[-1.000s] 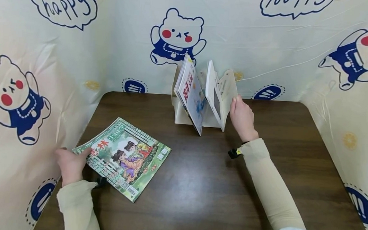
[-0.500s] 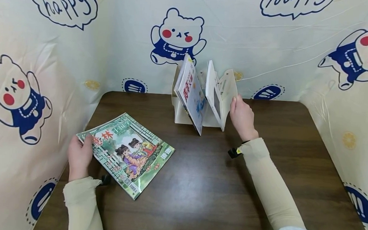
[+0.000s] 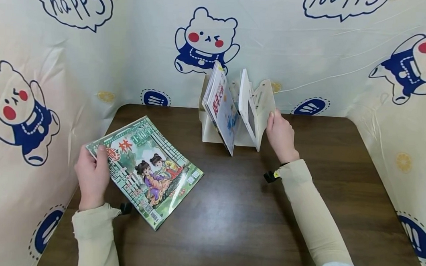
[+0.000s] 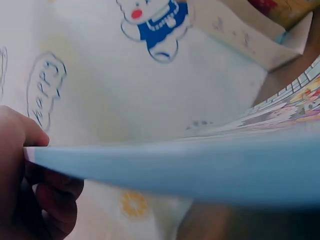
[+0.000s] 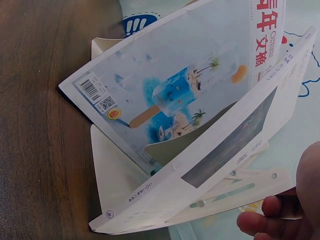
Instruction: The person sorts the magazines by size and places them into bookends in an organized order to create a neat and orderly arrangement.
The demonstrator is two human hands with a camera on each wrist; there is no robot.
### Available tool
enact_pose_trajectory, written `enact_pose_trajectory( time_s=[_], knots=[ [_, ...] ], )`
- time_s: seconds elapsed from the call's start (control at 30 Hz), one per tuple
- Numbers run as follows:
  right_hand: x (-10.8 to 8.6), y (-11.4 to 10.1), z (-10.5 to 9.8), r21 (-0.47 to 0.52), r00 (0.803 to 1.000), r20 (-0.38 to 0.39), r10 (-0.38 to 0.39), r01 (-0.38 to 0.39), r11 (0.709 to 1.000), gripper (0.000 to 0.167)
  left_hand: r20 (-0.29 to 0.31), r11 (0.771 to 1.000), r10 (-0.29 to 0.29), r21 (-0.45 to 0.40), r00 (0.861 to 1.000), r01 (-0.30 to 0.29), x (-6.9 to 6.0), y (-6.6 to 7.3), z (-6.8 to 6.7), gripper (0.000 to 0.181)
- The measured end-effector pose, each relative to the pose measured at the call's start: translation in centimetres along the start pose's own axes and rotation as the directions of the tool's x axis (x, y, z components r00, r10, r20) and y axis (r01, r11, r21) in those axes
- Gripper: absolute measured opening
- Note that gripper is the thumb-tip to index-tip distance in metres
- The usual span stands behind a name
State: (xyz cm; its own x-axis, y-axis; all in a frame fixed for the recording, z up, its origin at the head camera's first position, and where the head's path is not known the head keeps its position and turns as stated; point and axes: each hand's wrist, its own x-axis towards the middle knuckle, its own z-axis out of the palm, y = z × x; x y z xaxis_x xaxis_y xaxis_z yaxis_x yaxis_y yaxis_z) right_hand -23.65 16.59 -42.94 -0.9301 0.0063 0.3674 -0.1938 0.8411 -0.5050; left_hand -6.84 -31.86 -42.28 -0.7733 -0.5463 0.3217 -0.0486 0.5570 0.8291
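Note:
My left hand (image 3: 93,179) grips a green illustrated magazine (image 3: 152,178) by its left corner, thumb on top and fingers beneath. In the left wrist view the magazine's blurred spine (image 4: 175,170) appears edge-on and lifted. At the table's back edge stands a cream book rack (image 3: 267,101). My right hand (image 3: 281,136) holds the rack's right end panel at its outer edge. Inside the rack, a magazine with an ice-lolly cover (image 5: 185,85) leans to the left. A white book (image 5: 240,145) leans near the right panel.
The dark wooden table (image 3: 222,230) has rounded back corners. A pale curtain (image 3: 145,37) printed with cartoon bears encloses it at the back and both sides.
My left hand has raised the green magazine's far side off the table and shifted it slightly right and away from me. The right hand and the rack have stayed put.

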Motion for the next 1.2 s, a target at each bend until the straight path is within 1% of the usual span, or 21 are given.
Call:
enact_pose_trajectory(
  time_s=[0.1, 0.17, 0.2, 0.27, 0.3, 0.37, 0.43, 0.5, 0.53, 0.57, 0.6, 0.67, 0.7, 0.77, 0.83, 0.9, 0.93, 0.97, 1.03, 1.1, 1.2],
  knots=[
    [0.0, -0.1, 0.0, 0.002, 1.0, 0.002, 0.002, -0.002, 1.0, 0.042, -0.064, 0.996, 0.089, -0.012, 0.994, -0.09, -0.5, 1.4, 0.0, 0.027],
    [0.0, -0.1, 0.0, 0.006, 1.0, 0.004, 0.002, -0.002, 1.0, 0.041, -0.124, 0.987, 0.149, -0.035, 0.981, -0.154, -0.8, 2.4, 0.0, 0.028],
    [0.0, -0.2, 0.0, 0.007, 1.0, 0.003, 0.002, -0.002, 1.0, 0.041, -0.161, 0.981, 0.182, -0.044, 0.97, -0.191, -0.9, 2.9, 0.0, 0.03],
    [0.1, -0.2, 0.0, 0.01, 1.0, 0.001, 0.002, -0.002, 1.0, 0.041, -0.243, 0.963, 0.245, -0.053, 0.939, -0.265, -1.1, 3.7, 0.1, 0.032],
    [0.1, -0.2, 0.0, 0.01, 1.0, -0.002, 0.003, -0.003, 1.0, 0.041, -0.284, 0.952, 0.275, -0.052, 0.919, -0.301, -1.2, 4.2, 0.2, 0.033],
    [0.1, -0.2, 0.0, 0.01, 1.0, -0.004, 0.002, -0.001, 1.0, 0.042, -0.371, 0.927, 0.333, -0.039, 0.867, -0.373, -1.3, 5.0, 0.5, 0.033],
    [0.1, -0.2, 0.0, 0.012, 1.0, -0.008, 0.0, 0.001, 1.0, 0.041, -0.428, 0.903, 0.388, -0.001, 0.816, -0.43, -1.5, 5.7, 0.8, 0.033],
    [0.1, -0.3, 0.0, 0.012, 1.0, -0.008, 0.0, 0.0, 1.0, 0.041, -0.461, 0.884, 0.421, 0.018, 0.781, -0.467, -1.7, 6.2, 1.2, 0.033],
    [0.1, -0.3, -0.1, 0.012, 1.0, -0.007, 0.0, 0.001, 1.0, 0.041, -0.471, 0.878, 0.43, 0.021, 0.77, -0.478, -1.7, 6.4, 1.3, 0.032],
    [0.1, -0.3, -0.1, 0.014, 1.0, -0.005, -0.001, 0.001, 1.0, 0.041, -0.472, 0.876, 0.433, 0.021, 0.768, -0.481, -1.8, 6.5, 1.4, 0.032],
    [0.1, -0.3, -0.1, 0.015, 1.0, -0.004, -0.001, 0.001, 1.0, 0.042, -0.467, 0.877, 0.43, 0.015, 0.773, -0.479, -1.8, 6.5, 1.4, 0.032],
    [0.1, -0.3, -0.1, 0.014, 1.0, -0.001, 0.001, -0.001, 1.0, 0.043, -0.445, 0.882, 0.415, -0.018, 0.793, -0.471, -1.8, 6.4, 1.3, 0.032],
    [0.1, -0.3, -0.2, 0.013, 1.0, -0.001, 0.001, -0.001, 1.0, 0.043, -0.422, 0.884, 0.41, -0.034, 0.809, -0.466, -1.8, 6.3, 1.2, 0.032],
    [0.1, -0.3, -0.2, 0.014, 1.0, -0.003, 0.004, -0.004, 1.0, 0.043, -0.338, 0.892, 0.413, -0.036, 0.846, -0.45, -2.0, 6.0, 1.0, 0.034],
    [0.1, -0.2, -0.2, 0.011, 1.0, -0.01, 0.01, -0.009, 1.0, 0.043, -0.218, 0.905, 0.412, -0.014, 0.885, -0.425, -2.2, 5.7, 0.9, 0.037],
    [0.1, -0.1, -0.1, 0.01, 1.0, -0.012, 0.013, -0.013, 1.0, 0.043, -0.102, 0.912, 0.41, 0.048, 0.907, -0.407, -2.5, 5.4, 0.9, 0.036],
    [0.1, 0.0, 0.0, 0.01, 1.0, -0.012, 0.014, -0.014, 1.0, 0.043, -0.057, 0.912, 0.406, 0.083, 0.912, -0.401, -2.7, 5.3, 0.9, 0.035],
    [0.1, 0.0, 0.0, 0.009, 1.0, -0.014, 0.014, -0.014, 1.0, 0.043, -0.025, 0.911, 0.402, 0.11, 0.915, -0.397, -2.8, 5.2, 0.9, 0.034],
    [0.1, 0.1, 0.1, 0.009, 1.0, -0.015, 0.011, -0.011, 1.0, 0.043, -0.007, 0.9, 0.416, 0.149, 0.91, -0.41, -3.0, 5.1, 1.0, 0.033],
    [0.1, 0.1, 0.2, 0.009, 1.0, -0.015, 0.009, -0.009, 1.0, 0.043, -0.018, 0.882, 0.451, 0.159, 0.892, -0.443, -3.1, 5.0, 1.2, 0.031],
    [0.0, 0.1, 0.2, 0.01, 1.0, -0.016, 0.008, -0.008, 1.0, 0.043, -0.028, 0.847, 0.52, 0.143, 0.853, -0.512, -3.3, 5.3, 1.6, 0.028]
  ],
)
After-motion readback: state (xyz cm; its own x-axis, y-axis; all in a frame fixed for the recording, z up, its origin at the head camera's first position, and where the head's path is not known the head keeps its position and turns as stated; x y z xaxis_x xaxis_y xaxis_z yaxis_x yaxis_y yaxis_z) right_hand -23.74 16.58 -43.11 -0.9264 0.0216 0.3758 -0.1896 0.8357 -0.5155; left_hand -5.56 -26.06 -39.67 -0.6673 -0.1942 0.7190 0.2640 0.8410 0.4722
